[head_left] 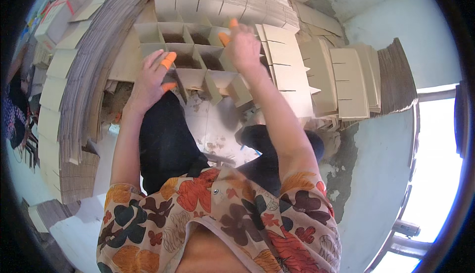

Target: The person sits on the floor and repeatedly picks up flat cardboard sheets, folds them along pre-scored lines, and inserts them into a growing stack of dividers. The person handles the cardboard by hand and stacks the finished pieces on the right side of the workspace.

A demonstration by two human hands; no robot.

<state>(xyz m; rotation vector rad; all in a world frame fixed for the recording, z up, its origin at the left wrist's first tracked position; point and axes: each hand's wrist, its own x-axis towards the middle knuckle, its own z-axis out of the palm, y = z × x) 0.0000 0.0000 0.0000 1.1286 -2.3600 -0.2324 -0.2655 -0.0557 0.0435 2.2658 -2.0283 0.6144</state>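
Note:
A cardboard divider grid (194,64) of slotted strips, with several square cells, stands in front of my knees. My left hand (149,81) is at its left side, thumb and fingers apart, orange covers on the thumb and a finger. My right hand (244,49) is over the grid's right part. Two orange-tipped digits there stand apart, while the other fingers are curled and partly hidden. I make out nothing held in either hand. Right beside the right hand lies a stack of pale slotted card strips (284,60).
Tall stacks of cardboard strips (89,65) line the left side. More slotted cardboard (222,1) lies behind the grid. Further stacks (349,82) stand at the right along a pale blue wall (381,139). Scraps litter the tiled floor (208,129) between my legs.

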